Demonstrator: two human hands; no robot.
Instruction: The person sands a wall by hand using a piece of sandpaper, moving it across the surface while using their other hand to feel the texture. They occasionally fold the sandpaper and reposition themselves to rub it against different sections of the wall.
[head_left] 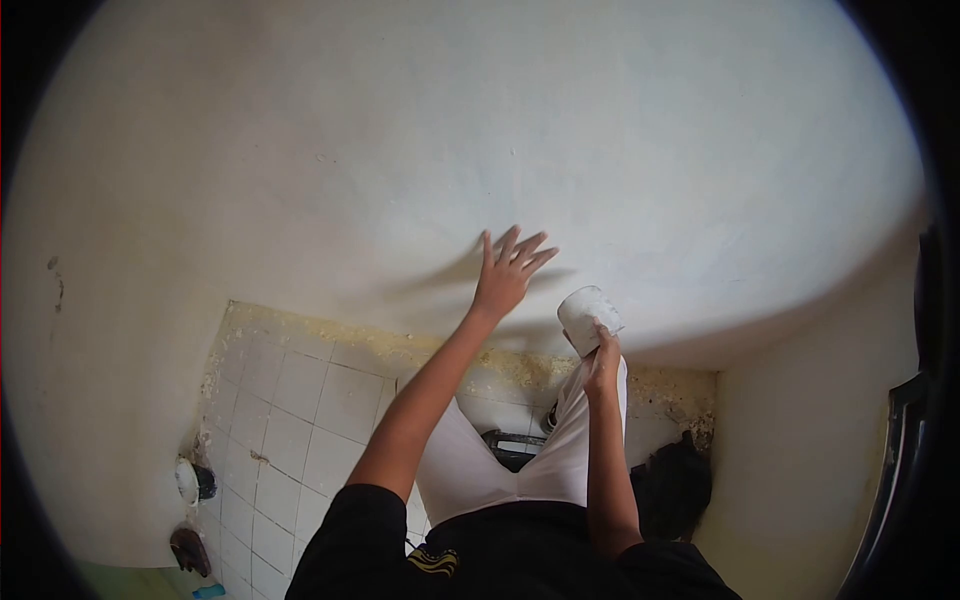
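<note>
From my far-off seat, I see a round, whitish cup with a chalky look (pixel 590 318). It is tipped a bit, up in front of the right knee and close to the big, pale, smudged wall (pixel 620 130). The right hand (pixel 603 362) has hold of it, with fingers curled round its lower part. I can't tell what is inside.

The left hand (pixel 503 280) is wide open, fingers spread, holding nothing. It is up by the wall, just beside the cup but apart from it. I can't tell if it touches the wall.

Below are the white trousers (pixel 462 455) and the black shirt with a gold wavy mark (pixel 500 550). Under the legs I see the floor of white square tiles (pixel 293 385), with a crusty yellow edge along the wall. A dark, lumpy thing (pixel 675 490) lies in the right corner. Over on the left are a small white and black thing (pixel 190 482) and a brown thing (pixel 190 551).
</note>
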